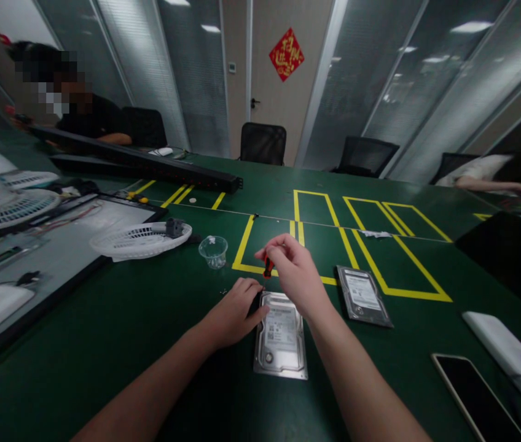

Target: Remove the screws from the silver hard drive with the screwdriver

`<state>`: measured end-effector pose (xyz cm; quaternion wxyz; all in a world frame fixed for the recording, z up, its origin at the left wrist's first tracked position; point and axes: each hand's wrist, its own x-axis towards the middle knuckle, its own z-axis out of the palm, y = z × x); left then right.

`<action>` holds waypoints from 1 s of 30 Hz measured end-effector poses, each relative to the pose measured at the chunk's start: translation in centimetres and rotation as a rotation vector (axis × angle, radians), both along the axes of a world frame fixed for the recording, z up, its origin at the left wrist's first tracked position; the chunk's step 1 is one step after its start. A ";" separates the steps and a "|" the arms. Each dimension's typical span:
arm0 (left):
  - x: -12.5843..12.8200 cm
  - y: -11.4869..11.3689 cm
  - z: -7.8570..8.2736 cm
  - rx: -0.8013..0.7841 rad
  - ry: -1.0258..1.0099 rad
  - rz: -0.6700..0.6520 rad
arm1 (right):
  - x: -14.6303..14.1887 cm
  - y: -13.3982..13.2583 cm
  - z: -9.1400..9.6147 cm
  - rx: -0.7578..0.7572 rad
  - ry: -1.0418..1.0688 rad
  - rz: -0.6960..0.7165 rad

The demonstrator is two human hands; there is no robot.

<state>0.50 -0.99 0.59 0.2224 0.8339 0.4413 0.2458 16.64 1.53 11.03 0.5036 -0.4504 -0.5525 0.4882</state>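
Grip of the right hand (296, 270): closed around the screwdriver (268, 267), shaft directed down at the upper left corner of the hard drive (283, 337), which lies flat on the table (163, 294), lower centre of the frame. Left hand (235, 313): thumb on the hard drive's left side; finger closure cannot be determined. Second drive (364, 296): right of centre, label upward

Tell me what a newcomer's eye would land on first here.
Probably the right hand, holding a red-and-black screwdriver at the top end of a silver hard drive in the foreground, with the left hand at its left edge. Next come the yellow outlines on the green table beyond, and the red diamond sign on the door behind.
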 end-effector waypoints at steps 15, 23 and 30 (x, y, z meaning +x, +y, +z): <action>-0.3 0.3 -0.8 0.009 -0.023 -0.012 | 0.1 0.3 -0.3 0.060 -0.029 0.013; -0.3 0.3 -0.8 -0.011 -0.057 0.009 | 0.4 0.2 -0.4 0.111 -0.085 -0.022; -0.3 0.4 -0.9 0.010 -0.065 0.010 | 0.3 0.3 -0.1 0.080 -0.046 -0.014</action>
